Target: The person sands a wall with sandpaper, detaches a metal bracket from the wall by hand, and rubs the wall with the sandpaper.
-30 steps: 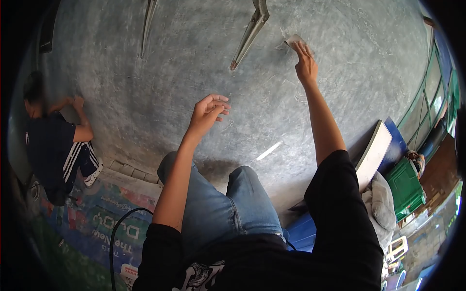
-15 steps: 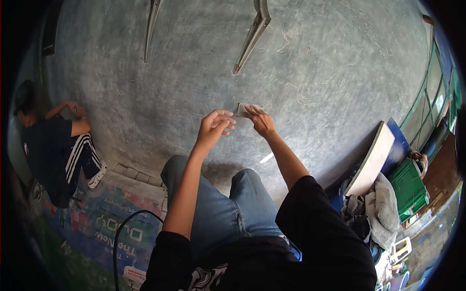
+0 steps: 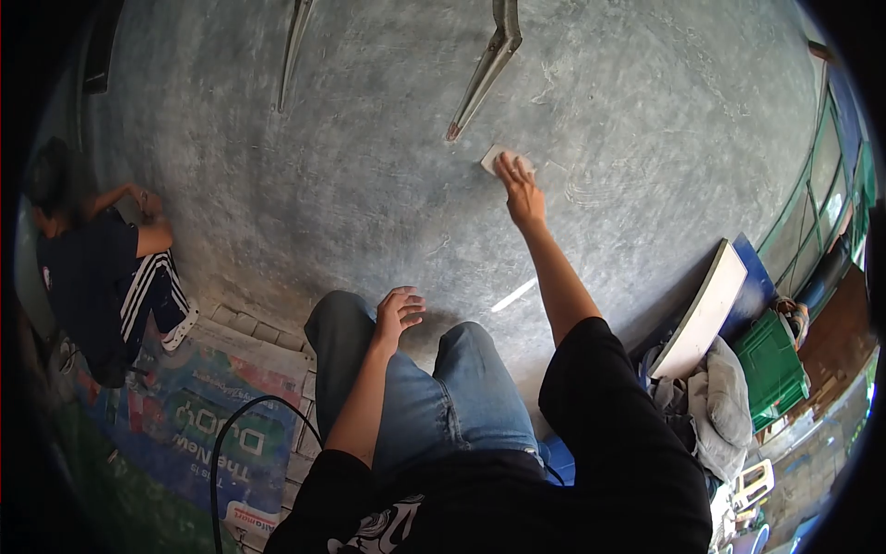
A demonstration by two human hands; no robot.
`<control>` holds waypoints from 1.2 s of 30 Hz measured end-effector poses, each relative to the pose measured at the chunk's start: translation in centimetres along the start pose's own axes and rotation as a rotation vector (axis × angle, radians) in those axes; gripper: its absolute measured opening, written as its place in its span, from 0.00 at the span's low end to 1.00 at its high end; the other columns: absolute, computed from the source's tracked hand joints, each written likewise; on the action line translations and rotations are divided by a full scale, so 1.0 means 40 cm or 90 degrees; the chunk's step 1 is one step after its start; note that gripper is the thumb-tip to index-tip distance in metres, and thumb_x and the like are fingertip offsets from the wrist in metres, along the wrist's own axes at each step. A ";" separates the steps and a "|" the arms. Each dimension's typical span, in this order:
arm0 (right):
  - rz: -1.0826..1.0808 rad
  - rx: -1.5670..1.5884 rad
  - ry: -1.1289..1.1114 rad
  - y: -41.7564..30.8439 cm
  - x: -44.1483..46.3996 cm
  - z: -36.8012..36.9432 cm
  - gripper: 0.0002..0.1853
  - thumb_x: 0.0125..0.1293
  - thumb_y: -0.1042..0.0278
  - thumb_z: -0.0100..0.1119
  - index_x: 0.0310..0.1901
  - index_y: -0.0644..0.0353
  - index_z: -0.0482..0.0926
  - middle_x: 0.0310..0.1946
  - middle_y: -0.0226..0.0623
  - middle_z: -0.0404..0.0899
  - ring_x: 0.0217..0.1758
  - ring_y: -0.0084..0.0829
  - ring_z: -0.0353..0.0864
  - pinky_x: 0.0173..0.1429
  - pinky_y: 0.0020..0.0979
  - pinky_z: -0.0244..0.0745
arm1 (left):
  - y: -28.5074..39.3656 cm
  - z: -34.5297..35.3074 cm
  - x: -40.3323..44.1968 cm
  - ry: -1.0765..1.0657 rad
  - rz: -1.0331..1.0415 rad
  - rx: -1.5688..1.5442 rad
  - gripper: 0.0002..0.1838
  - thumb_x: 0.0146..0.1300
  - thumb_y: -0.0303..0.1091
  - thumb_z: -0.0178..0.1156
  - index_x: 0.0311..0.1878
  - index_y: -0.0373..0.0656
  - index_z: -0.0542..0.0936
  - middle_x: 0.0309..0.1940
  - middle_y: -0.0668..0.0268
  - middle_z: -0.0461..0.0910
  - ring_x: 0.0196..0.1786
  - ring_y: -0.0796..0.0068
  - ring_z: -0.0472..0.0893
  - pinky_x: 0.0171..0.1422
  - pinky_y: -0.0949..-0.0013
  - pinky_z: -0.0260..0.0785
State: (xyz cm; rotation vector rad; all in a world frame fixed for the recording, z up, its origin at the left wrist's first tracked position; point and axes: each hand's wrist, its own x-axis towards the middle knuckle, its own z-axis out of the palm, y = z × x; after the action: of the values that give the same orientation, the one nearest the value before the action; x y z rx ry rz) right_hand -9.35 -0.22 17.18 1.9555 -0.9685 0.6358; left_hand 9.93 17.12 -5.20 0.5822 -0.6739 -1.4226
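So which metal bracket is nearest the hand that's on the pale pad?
The right-hand metal bracket. Its lower tip ends just up and left of the right hand and the pale pad. The left-hand metal bracket is farther away.

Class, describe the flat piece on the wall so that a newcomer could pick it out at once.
On the big grey wall, find the metal bracket nearer the picture's middle. Just below and right of its lower tip, the person's right hand presses a pale, flat piece to the wall. Unlike the pale streak lower down, it shows a corner beside the fingers.
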 end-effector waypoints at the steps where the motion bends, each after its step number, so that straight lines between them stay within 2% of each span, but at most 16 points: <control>1: -0.037 0.004 -0.029 -0.031 -0.039 0.031 0.26 0.61 0.75 0.40 0.62 0.45 0.64 0.66 0.23 0.60 0.65 0.38 0.63 0.63 0.40 0.67 | 0.003 0.002 -0.007 -0.003 -0.015 0.003 0.19 0.60 0.43 0.45 0.49 0.43 0.73 0.40 0.61 0.79 0.44 0.68 0.78 0.47 0.66 0.69; 5: -0.076 0.020 -0.042 -0.060 -0.053 0.027 0.25 0.59 0.76 0.43 0.60 0.45 0.67 0.64 0.23 0.63 0.63 0.40 0.66 0.56 0.37 0.74 | -0.014 -0.017 -0.002 0.000 -0.051 0.018 0.21 0.61 0.48 0.43 0.50 0.46 0.72 0.41 0.63 0.77 0.45 0.68 0.77 0.49 0.64 0.67; 7: -0.086 -0.010 -0.137 -0.023 0.012 -0.049 0.25 0.58 0.77 0.45 0.58 0.45 0.69 0.61 0.24 0.66 0.60 0.39 0.69 0.52 0.36 0.76 | -0.016 -0.019 -0.005 0.003 -0.049 0.009 0.22 0.61 0.49 0.44 0.51 0.46 0.72 0.41 0.62 0.78 0.46 0.68 0.77 0.49 0.64 0.68; 9: -0.030 -0.027 -0.085 0.012 0.089 -0.153 0.28 0.54 0.79 0.48 0.58 0.45 0.70 0.58 0.24 0.71 0.57 0.37 0.72 0.49 0.36 0.77 | -0.016 -0.018 -0.005 0.005 -0.046 0.000 0.22 0.60 0.49 0.44 0.51 0.45 0.73 0.41 0.61 0.79 0.46 0.68 0.77 0.49 0.64 0.68; 10: -0.050 -0.071 0.017 0.060 0.121 -0.147 0.31 0.52 0.81 0.48 0.59 0.43 0.68 0.59 0.23 0.70 0.57 0.36 0.72 0.48 0.35 0.78 | -0.014 -0.015 -0.006 0.002 -0.050 -0.001 0.22 0.60 0.49 0.44 0.51 0.45 0.73 0.41 0.61 0.79 0.46 0.68 0.77 0.49 0.64 0.68; 11: 0.023 -0.074 -0.012 0.072 0.155 -0.207 0.33 0.52 0.82 0.49 0.61 0.41 0.66 0.59 0.22 0.69 0.57 0.36 0.71 0.47 0.35 0.78 | -0.015 -0.013 -0.008 -0.001 -0.055 -0.001 0.23 0.60 0.50 0.44 0.51 0.45 0.73 0.42 0.61 0.79 0.46 0.67 0.77 0.50 0.63 0.68; 14: 0.117 -0.084 0.087 0.138 0.214 -0.261 0.31 0.53 0.82 0.48 0.59 0.41 0.67 0.56 0.20 0.70 0.54 0.36 0.73 0.43 0.35 0.78 | -0.015 -0.009 -0.008 -0.021 -0.053 -0.007 0.23 0.60 0.50 0.45 0.51 0.45 0.73 0.42 0.60 0.78 0.46 0.67 0.77 0.50 0.64 0.68; 18: 0.202 -0.059 -0.008 0.124 0.192 -0.188 0.26 0.56 0.79 0.47 0.57 0.45 0.69 0.59 0.29 0.68 0.56 0.37 0.73 0.44 0.36 0.78 | -0.016 -0.001 -0.008 -0.008 -0.062 0.013 0.23 0.61 0.50 0.44 0.51 0.44 0.73 0.42 0.60 0.78 0.46 0.68 0.77 0.50 0.64 0.68; 20: 0.134 -0.069 0.050 0.059 0.120 -0.093 0.25 0.58 0.78 0.45 0.59 0.52 0.67 0.64 0.37 0.62 0.61 0.40 0.70 0.51 0.39 0.76 | -0.013 0.001 -0.010 -0.014 -0.068 0.038 0.23 0.61 0.50 0.44 0.51 0.44 0.73 0.42 0.60 0.78 0.46 0.68 0.77 0.50 0.65 0.68; 25: 0.007 -0.028 -0.028 -0.146 -0.102 0.080 0.26 0.58 0.75 0.49 0.61 0.55 0.64 0.62 0.42 0.64 0.58 0.41 0.72 0.48 0.36 0.79 | -0.011 -0.001 -0.013 -0.010 -0.044 0.044 0.23 0.61 0.50 0.44 0.50 0.44 0.73 0.41 0.61 0.78 0.45 0.69 0.78 0.49 0.65 0.69; 26: 0.025 -0.002 -0.103 -0.158 -0.116 0.108 0.32 0.56 0.81 0.47 0.64 0.51 0.60 0.66 0.41 0.58 0.61 0.40 0.69 0.48 0.37 0.78 | -0.012 -0.005 -0.014 -0.017 -0.040 0.036 0.22 0.61 0.49 0.44 0.50 0.45 0.73 0.41 0.61 0.79 0.44 0.69 0.78 0.49 0.65 0.69; 28: 0.023 0.076 -0.112 -0.165 -0.097 0.065 0.33 0.53 0.81 0.46 0.63 0.47 0.63 0.58 0.47 0.69 0.54 0.45 0.75 0.46 0.41 0.77 | -0.014 -0.011 -0.015 -0.025 -0.041 0.029 0.22 0.61 0.49 0.44 0.50 0.45 0.74 0.40 0.61 0.79 0.44 0.69 0.78 0.48 0.65 0.69; 29: 0.023 0.074 -0.114 -0.155 -0.072 0.025 0.33 0.53 0.81 0.46 0.63 0.47 0.63 0.58 0.47 0.69 0.54 0.45 0.75 0.46 0.41 0.77 | -0.013 -0.013 -0.012 -0.017 -0.045 0.025 0.22 0.61 0.49 0.44 0.50 0.45 0.74 0.40 0.62 0.79 0.44 0.69 0.78 0.48 0.65 0.69; 31: 0.090 0.158 -0.320 -0.129 0.016 -0.089 0.31 0.50 0.80 0.46 0.58 0.45 0.69 0.43 0.52 0.77 0.43 0.49 0.79 0.43 0.44 0.76 | -0.015 -0.013 -0.008 -0.006 -0.052 0.013 0.21 0.61 0.48 0.43 0.49 0.46 0.74 0.40 0.62 0.79 0.44 0.69 0.78 0.48 0.66 0.69; 32: 0.058 0.186 -0.238 -0.086 0.041 -0.078 0.33 0.46 0.79 0.45 0.57 0.41 0.71 0.31 0.53 0.79 0.36 0.52 0.80 0.41 0.46 0.74 | -0.014 -0.010 -0.011 -0.009 -0.054 0.010 0.21 0.61 0.48 0.43 0.49 0.46 0.74 0.40 0.62 0.79 0.44 0.69 0.78 0.48 0.66 0.69; 36: 0.148 0.093 -0.019 0.025 0.203 -0.224 0.31 0.48 0.78 0.46 0.57 0.41 0.71 0.31 0.52 0.79 0.33 0.52 0.80 0.38 0.46 0.74 | -0.017 -0.004 -0.015 -0.011 -0.056 0.020 0.22 0.62 0.49 0.41 0.50 0.45 0.72 0.41 0.62 0.78 0.44 0.69 0.77 0.48 0.64 0.68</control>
State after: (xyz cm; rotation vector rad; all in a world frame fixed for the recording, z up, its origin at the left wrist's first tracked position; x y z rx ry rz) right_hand -6.14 3.93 28.13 1.9995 -1.2094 0.8299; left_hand 9.55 17.65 -5.85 0.6319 -0.6919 -1.5027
